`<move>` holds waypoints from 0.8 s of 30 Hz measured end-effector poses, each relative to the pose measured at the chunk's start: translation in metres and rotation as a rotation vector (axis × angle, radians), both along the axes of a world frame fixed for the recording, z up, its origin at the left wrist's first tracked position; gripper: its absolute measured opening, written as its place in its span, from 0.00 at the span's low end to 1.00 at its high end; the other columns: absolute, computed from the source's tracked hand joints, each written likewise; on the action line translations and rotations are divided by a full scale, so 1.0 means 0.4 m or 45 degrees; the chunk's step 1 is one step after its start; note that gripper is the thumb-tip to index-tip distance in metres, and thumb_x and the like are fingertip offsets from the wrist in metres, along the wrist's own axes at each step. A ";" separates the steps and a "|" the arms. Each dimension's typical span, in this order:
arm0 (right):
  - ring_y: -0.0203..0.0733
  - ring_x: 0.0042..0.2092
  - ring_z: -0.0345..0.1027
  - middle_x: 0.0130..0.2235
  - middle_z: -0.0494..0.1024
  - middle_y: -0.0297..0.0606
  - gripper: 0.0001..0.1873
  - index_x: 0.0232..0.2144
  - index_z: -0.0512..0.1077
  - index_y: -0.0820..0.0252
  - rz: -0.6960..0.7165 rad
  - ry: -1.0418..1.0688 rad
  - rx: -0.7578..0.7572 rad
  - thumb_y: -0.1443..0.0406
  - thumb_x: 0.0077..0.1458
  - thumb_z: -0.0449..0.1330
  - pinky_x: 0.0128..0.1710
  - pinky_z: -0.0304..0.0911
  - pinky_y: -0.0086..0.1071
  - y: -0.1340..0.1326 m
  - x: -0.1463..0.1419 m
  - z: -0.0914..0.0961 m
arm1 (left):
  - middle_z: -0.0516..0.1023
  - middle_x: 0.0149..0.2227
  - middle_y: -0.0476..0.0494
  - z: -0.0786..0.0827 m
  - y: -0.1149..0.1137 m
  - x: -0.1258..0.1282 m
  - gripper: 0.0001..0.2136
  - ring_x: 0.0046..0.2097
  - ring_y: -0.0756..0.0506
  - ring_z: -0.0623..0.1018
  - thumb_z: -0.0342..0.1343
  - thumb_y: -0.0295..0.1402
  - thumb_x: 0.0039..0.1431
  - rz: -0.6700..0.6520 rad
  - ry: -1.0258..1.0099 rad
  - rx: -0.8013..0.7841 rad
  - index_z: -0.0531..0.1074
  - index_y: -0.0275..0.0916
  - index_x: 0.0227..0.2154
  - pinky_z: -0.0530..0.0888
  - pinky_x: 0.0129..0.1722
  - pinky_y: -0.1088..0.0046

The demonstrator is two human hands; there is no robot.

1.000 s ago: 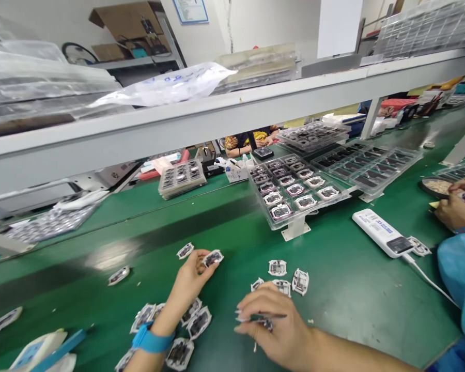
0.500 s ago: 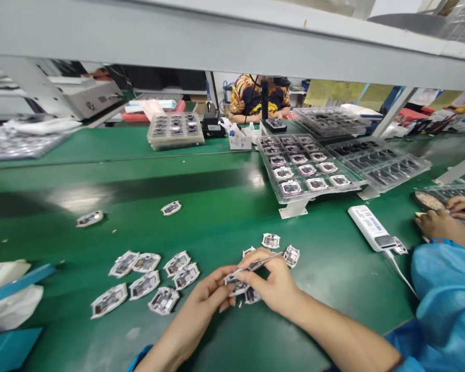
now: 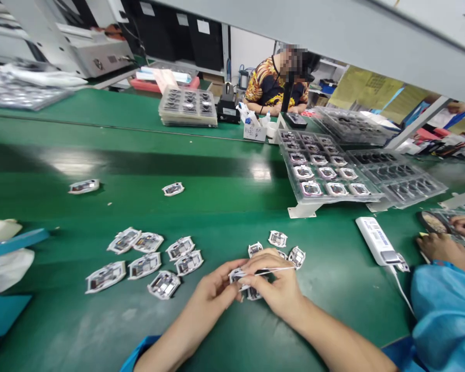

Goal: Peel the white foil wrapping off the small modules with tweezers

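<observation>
My left hand (image 3: 216,287) pinches a small white-framed electronic module (image 3: 236,275) by its edge, a little above the green bench. Thin metal tweezers (image 3: 281,269) are in my right hand (image 3: 278,284); their tips meet the module, though my fingers hide the exact contact. Under and behind my hands lie several similar modules, one white-framed piece (image 3: 278,238) standing a bit apart. To the left, a loose group of modules with bare circuit boards, such as this module (image 3: 164,284), rests on the bench.
A clear tray (image 3: 294,194) of modules sits on white brackets at the right. Near it lie a white handheld device (image 3: 374,240) with a cable and a co-worker's hands (image 3: 445,250). A shelf beam (image 3: 256,23) crosses overhead. Another person (image 3: 277,85) sits across the bench.
My view has tilted, so the far side of the bench shows more. Both hands stay together on the module; the tweezers have shifted slightly and lie flatter.
</observation>
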State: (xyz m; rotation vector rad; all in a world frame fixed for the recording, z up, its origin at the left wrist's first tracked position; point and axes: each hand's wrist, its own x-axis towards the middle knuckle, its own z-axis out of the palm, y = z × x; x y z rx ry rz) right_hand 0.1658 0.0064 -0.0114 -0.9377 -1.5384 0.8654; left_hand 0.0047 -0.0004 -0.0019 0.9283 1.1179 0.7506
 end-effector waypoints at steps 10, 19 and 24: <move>0.39 0.32 0.72 0.29 0.79 0.35 0.06 0.28 0.75 0.59 -0.026 0.139 -0.504 0.62 0.52 0.66 0.35 0.66 0.32 0.014 0.013 0.020 | 0.75 0.25 0.49 -0.009 0.001 -0.012 0.18 0.28 0.49 0.68 0.61 0.43 0.52 0.116 -0.003 -0.081 0.79 0.38 0.42 0.64 0.25 0.77; 0.40 0.35 0.74 0.31 0.80 0.35 0.05 0.30 0.76 0.57 -0.039 0.255 -0.434 0.63 0.51 0.67 0.38 0.68 0.32 0.011 0.012 0.014 | 0.76 0.27 0.47 -0.001 -0.004 -0.014 0.18 0.29 0.49 0.69 0.64 0.43 0.49 0.147 -0.154 -0.248 0.79 0.38 0.40 0.65 0.26 0.76; 0.41 0.35 0.75 0.31 0.80 0.36 0.06 0.29 0.77 0.57 -0.016 0.231 -0.351 0.62 0.51 0.68 0.38 0.70 0.34 0.007 0.008 0.011 | 0.75 0.27 0.48 0.009 -0.002 -0.010 0.18 0.28 0.50 0.68 0.67 0.42 0.45 0.176 -0.215 -0.318 0.80 0.39 0.38 0.63 0.25 0.77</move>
